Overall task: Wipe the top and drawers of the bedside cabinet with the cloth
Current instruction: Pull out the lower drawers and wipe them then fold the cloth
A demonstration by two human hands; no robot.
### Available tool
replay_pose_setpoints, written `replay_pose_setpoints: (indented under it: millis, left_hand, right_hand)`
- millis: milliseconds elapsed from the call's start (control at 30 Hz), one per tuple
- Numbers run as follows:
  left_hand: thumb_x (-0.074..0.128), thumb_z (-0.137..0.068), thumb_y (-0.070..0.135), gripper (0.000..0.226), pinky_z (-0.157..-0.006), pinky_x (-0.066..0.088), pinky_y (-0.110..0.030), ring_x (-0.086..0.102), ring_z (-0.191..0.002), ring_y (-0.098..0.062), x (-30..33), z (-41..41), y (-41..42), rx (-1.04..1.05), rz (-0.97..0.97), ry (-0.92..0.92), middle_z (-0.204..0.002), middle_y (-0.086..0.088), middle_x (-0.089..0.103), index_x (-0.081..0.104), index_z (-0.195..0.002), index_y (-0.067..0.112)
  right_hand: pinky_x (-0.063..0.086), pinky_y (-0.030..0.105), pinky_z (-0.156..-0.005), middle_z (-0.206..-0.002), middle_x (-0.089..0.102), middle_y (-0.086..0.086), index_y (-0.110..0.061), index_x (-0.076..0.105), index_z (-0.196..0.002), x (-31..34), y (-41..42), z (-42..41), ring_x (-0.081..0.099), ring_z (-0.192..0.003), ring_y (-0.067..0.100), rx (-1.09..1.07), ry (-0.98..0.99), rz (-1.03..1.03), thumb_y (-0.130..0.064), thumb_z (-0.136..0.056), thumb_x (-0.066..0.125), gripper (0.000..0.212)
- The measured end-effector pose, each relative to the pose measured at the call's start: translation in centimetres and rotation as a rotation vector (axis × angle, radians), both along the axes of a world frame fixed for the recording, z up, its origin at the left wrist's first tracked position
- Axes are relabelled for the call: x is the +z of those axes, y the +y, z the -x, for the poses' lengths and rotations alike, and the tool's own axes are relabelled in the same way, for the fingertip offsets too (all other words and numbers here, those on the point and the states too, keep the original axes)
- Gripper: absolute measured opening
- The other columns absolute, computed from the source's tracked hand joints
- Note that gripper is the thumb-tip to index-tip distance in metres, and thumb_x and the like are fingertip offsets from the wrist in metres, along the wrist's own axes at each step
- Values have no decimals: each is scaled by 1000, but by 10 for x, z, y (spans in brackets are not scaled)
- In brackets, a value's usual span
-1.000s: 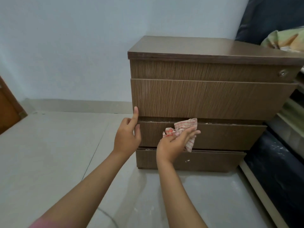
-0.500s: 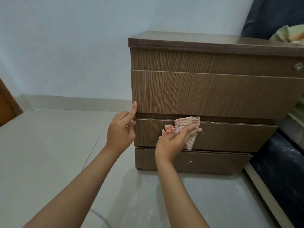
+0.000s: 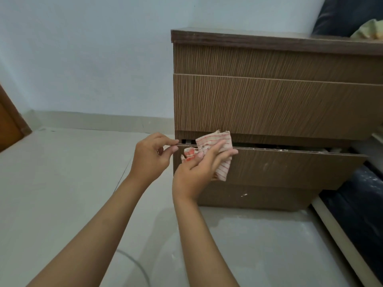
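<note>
Head view shows your two hands nearest: your left hand pinches the top-left corner of the lower drawer, your right hand grips one striped cloth against its front. Behind stands one bedside cabinet with three drawer fronts

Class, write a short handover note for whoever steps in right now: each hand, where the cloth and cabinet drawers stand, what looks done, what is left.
Left hand: pinches the top left corner of the brown wood-grain lower drawer, which is pulled slightly open.
Right hand: holds the red-striped white cloth against that drawer's front, near its top edge.
Done: cannot tell which surfaces of the brown bedside cabinet are wiped.
Left: white specks along the drawer's top edge and on the base panel.
</note>
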State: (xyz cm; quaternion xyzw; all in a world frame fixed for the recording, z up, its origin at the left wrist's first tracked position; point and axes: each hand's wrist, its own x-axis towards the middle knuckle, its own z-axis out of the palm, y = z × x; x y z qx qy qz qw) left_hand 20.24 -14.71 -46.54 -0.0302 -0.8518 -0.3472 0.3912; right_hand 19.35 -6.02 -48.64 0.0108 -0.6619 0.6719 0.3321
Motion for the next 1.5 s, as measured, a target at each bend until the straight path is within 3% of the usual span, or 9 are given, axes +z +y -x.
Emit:
replay_pose_setpoints:
  millis: [67, 167, 300, 600, 833, 1000, 1133, 1300, 1500]
  left_hand:
    - [73, -77, 8, 13, -55, 37, -9, 50, -57, -6, 4, 1, 1, -14, -144, -95, -79, 7, 64, 73, -84, 19]
    - [71, -79, 9, 17, -55, 39, -15, 47, -56, -6, 2, 1, 1, -40, -286, -150, -82, 9, 64, 71, -81, 26]
    - [68, -81, 7, 16, -55, 39, -24, 45, -61, -25, 1, 0, 1, -74, -371, -165, -86, -1, 68, 72, -85, 22]
    - [67, -83, 9, 15, -52, 39, -16, 43, -59, -20, 2, -3, 4, -42, -365, -191, -87, 5, 68, 70, -84, 24]
    - [66, -84, 10, 16, -54, 39, -16, 40, -57, -15, 1, -5, 5, -15, -386, -195, -81, 5, 68, 69, -82, 26]
    - [66, -84, 12, 14, -54, 41, -19, 42, -57, -15, 0, -5, 6, 0, -373, -200, -86, -14, 69, 69, -85, 25]
    - [66, -84, 12, 17, -52, 39, -15, 41, -56, -13, 1, -5, 7, 2, -368, -197, -88, -15, 68, 68, -82, 29]
    - [66, -85, 14, 22, -54, 41, -21, 41, -56, -13, 0, -5, 6, 20, -350, -201, -88, -17, 68, 65, -79, 35]
    - [65, -85, 14, 16, -54, 40, -25, 42, -56, -17, 0, -6, 9, 30, -342, -194, -83, -22, 65, 67, -84, 30]
  right_hand:
    - [4, 25, -116, -155, -16, 12, -10, 24, -147, 0, -4, 1, -10, -144, 25, 8, -21, -26, -5, -90, 33, 58]
    - [8, 39, -118, -154, -19, 13, -13, 36, -143, -1, -12, 0, -14, -144, 27, -2, -34, -95, -4, -87, 36, 57]
    - [13, 52, -116, -153, -21, 13, -13, 47, -137, -4, -19, 0, -18, -143, 29, -2, -49, -138, -5, -87, 38, 51]
    - [14, 49, -116, -152, -19, 11, -13, 52, -132, -7, -1, 3, -13, -143, 33, -44, -53, -172, 2, -86, 40, 50]
    - [17, 40, -117, -155, -19, 12, -13, 51, -133, 3, 42, 13, -13, -144, 29, -71, -172, -150, 9, -89, 45, 50]
    - [21, 39, -115, -155, -18, 13, -13, 52, -132, 9, 75, 24, -11, -144, 30, -113, -216, -140, 8, -91, 42, 47]
    - [16, 31, -113, -156, -16, 15, -11, 53, -131, 11, 99, 35, -11, -144, 30, -145, -234, -135, 7, -93, 39, 45]
    - [20, 44, -116, -156, -16, 14, -13, 52, -131, 11, 127, 48, -10, -144, 31, -185, -258, -136, 6, -93, 38, 45]
    - [19, 40, -117, -157, -15, 11, -17, 49, -135, 13, 166, 59, -9, -144, 28, -225, -303, -105, 1, -96, 38, 45]
